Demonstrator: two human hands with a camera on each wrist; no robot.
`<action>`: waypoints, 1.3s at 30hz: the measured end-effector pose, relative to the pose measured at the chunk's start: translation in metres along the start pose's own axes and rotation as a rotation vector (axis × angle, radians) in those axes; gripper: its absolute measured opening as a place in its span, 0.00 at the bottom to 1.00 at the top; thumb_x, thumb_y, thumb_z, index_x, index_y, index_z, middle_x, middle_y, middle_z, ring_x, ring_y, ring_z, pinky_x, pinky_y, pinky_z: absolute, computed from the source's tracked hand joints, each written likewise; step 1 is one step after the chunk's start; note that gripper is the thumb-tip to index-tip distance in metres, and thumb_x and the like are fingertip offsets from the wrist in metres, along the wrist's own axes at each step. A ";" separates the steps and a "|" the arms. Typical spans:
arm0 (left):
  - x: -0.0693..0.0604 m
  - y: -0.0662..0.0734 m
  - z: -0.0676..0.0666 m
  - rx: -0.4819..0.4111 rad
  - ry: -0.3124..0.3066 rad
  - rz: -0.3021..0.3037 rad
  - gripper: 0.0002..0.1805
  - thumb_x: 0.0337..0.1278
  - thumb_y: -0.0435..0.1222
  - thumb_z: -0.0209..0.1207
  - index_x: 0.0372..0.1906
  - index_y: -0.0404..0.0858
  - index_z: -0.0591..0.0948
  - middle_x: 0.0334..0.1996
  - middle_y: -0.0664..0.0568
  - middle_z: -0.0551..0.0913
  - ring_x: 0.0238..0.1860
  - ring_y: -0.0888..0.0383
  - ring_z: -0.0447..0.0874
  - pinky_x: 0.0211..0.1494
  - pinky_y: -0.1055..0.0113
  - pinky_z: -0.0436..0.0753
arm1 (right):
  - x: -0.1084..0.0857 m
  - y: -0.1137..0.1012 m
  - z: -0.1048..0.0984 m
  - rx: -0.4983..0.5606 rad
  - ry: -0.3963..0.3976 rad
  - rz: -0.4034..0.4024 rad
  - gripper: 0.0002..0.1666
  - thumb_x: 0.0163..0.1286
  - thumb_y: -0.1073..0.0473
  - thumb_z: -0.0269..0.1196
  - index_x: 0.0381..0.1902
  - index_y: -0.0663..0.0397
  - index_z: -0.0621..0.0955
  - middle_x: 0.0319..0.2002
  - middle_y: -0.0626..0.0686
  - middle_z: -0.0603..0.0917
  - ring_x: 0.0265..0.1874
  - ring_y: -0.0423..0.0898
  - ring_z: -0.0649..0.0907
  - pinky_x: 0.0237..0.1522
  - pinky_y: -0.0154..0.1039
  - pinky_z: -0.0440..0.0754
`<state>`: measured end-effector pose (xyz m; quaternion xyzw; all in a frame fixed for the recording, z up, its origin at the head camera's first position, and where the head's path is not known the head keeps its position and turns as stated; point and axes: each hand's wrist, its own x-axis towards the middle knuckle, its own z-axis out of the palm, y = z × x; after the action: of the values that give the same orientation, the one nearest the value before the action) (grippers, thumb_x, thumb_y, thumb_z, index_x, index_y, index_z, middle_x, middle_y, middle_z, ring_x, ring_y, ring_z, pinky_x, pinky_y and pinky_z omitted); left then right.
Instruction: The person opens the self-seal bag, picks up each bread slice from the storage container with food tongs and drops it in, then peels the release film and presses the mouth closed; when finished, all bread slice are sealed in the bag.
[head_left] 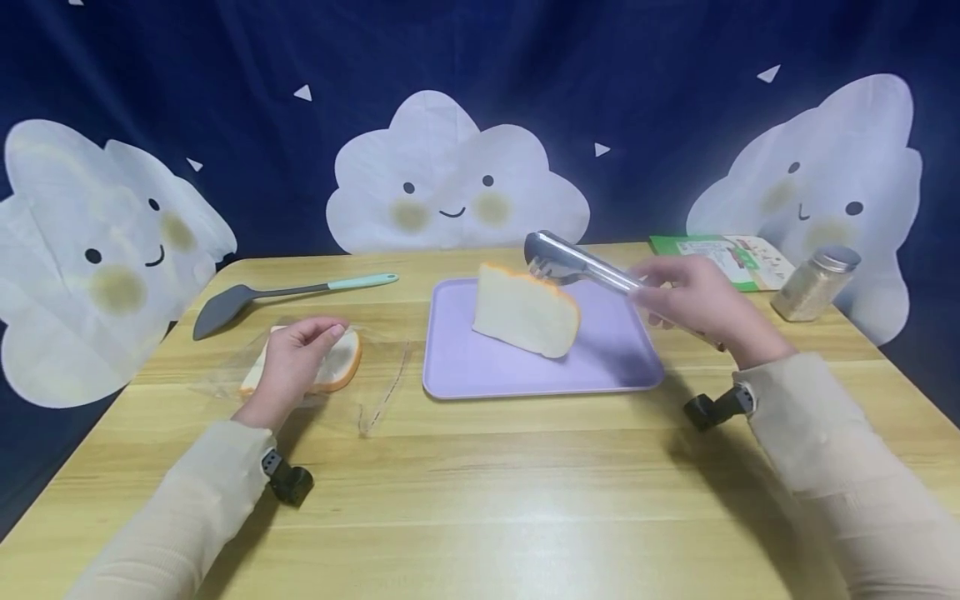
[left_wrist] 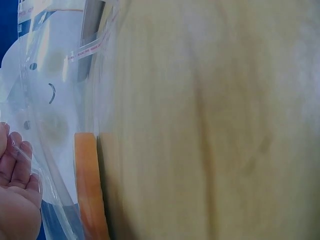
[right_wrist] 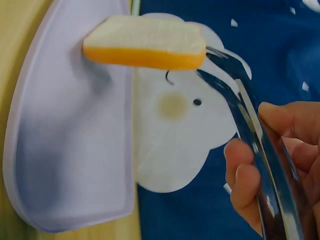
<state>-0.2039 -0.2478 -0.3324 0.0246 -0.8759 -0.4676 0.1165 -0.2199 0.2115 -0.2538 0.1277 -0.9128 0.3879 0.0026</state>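
Note:
My right hand (head_left: 690,298) grips metal tongs (head_left: 585,262). Their tips pinch a slice of bread (head_left: 522,312) with an orange-brown crust, tilted over the lilac tray (head_left: 480,382); in the right wrist view the slice (right_wrist: 145,42) appears raised off the tray. At the left, my left hand (head_left: 288,362) pinches a clear plastic bag (left_wrist: 52,150) between thumb and fingers. Another bread slice (head_left: 343,363) lies flat there, with film over and around it; whether it is fully inside cannot be told. The bag's sealing strip (head_left: 390,387) trails toward the tray.
Behind my left hand lies a spatula (head_left: 228,308) with a dark grey blade and mint handle. Back right are a green and white packet (head_left: 738,258) and a glass jar (head_left: 813,287) with a metal lid. A dark blue curtain (head_left: 480,50) hangs behind the table (head_left: 487,500).

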 end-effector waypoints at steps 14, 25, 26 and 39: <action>0.002 0.000 0.001 0.012 0.005 0.012 0.19 0.63 0.46 0.54 0.46 0.35 0.82 0.34 0.70 0.79 0.40 0.70 0.74 0.40 0.78 0.73 | 0.014 0.027 -0.004 0.381 -0.204 0.190 0.19 0.66 0.62 0.57 0.51 0.67 0.72 0.24 0.50 0.82 0.20 0.43 0.79 0.23 0.38 0.79; 0.001 0.000 0.001 0.011 0.004 0.015 0.19 0.63 0.46 0.54 0.46 0.35 0.82 0.35 0.69 0.79 0.40 0.71 0.74 0.41 0.78 0.73 | 0.006 0.013 0.000 0.126 -0.155 0.107 0.28 0.61 0.59 0.63 0.57 0.65 0.72 0.28 0.53 0.82 0.23 0.48 0.79 0.25 0.41 0.79; 0.001 0.000 0.001 0.009 0.006 0.012 0.19 0.63 0.45 0.54 0.46 0.34 0.82 0.35 0.68 0.80 0.40 0.71 0.74 0.41 0.77 0.72 | 0.005 0.010 0.001 0.099 -0.152 0.089 0.27 0.61 0.59 0.63 0.56 0.65 0.73 0.29 0.55 0.82 0.23 0.48 0.78 0.25 0.41 0.78; 0.000 -0.001 0.001 -0.007 0.013 0.000 0.18 0.63 0.44 0.54 0.45 0.33 0.82 0.33 0.68 0.80 0.39 0.70 0.73 0.40 0.77 0.72 | -0.009 0.010 0.017 0.056 -0.130 0.048 0.21 0.61 0.60 0.63 0.52 0.62 0.77 0.34 0.58 0.79 0.22 0.46 0.79 0.24 0.41 0.79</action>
<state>-0.2043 -0.2471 -0.3335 0.0274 -0.8736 -0.4703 0.1221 -0.2122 0.2082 -0.2742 0.1305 -0.9027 0.4041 -0.0694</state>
